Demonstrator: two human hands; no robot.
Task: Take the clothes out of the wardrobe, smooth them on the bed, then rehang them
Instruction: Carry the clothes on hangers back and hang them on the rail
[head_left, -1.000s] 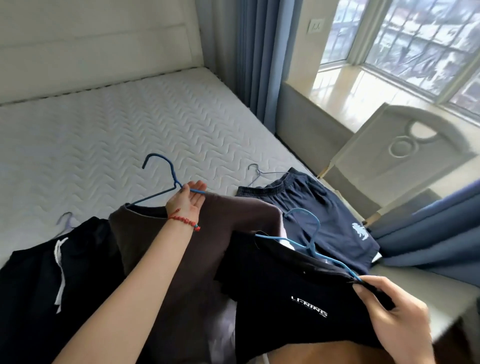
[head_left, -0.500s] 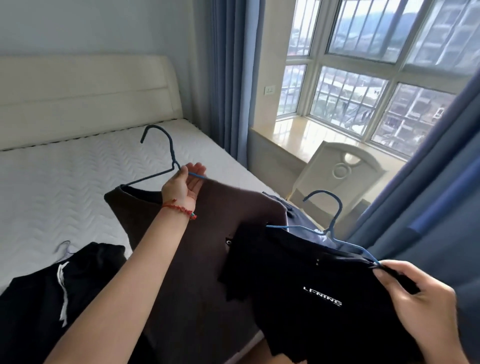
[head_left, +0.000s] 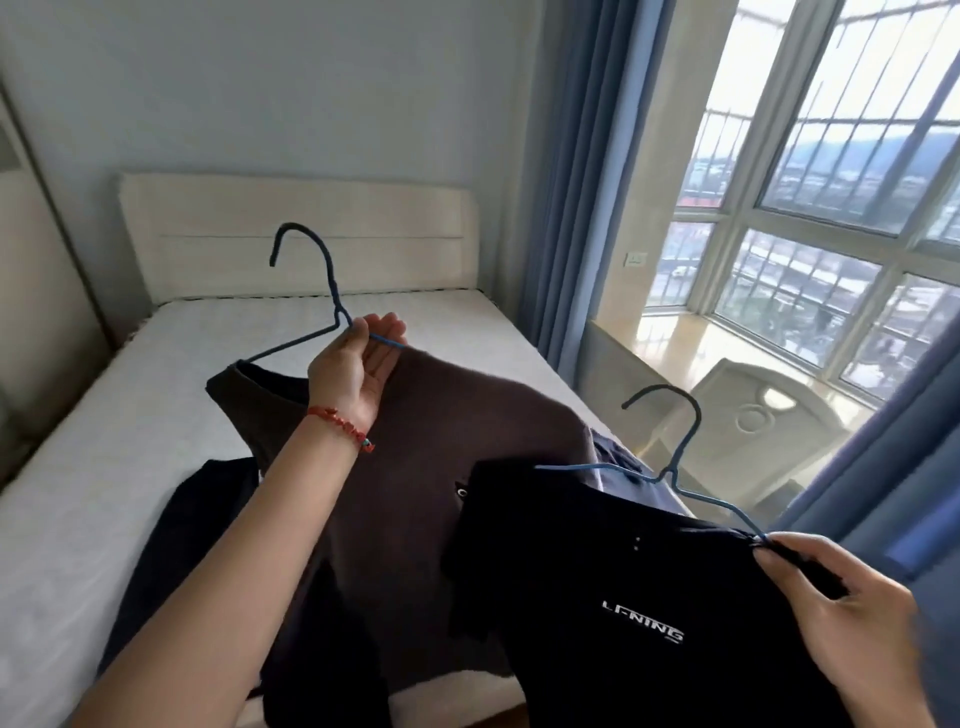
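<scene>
My left hand (head_left: 356, 366) holds a blue wire hanger (head_left: 332, 306) by its shoulder wire, thumb pinching it against the fingers. A dark brown shirt (head_left: 441, 467) hangs on that hanger above the bed (head_left: 93, 467). My right hand (head_left: 836, 613) pinches the right shoulder of a black shirt (head_left: 623, 597) with white lettering, together with the end of a second blue hanger (head_left: 675, 457). Both garments are lifted off the mattress. A black garment (head_left: 171, 545) lies on the bed below my left forearm.
A cream headboard (head_left: 291, 234) stands at the far end of the bed. Blue curtains (head_left: 571, 182) frame a large window (head_left: 831, 208) on the right, with a pale chair back (head_left: 753, 431) beneath the sill. A bit of dark blue fabric (head_left: 618, 457) shows behind the black shirt.
Both hands have lifted their hangers and shirts higher off the bed. My view has tilted up, so the wall, headboard and window show more.
</scene>
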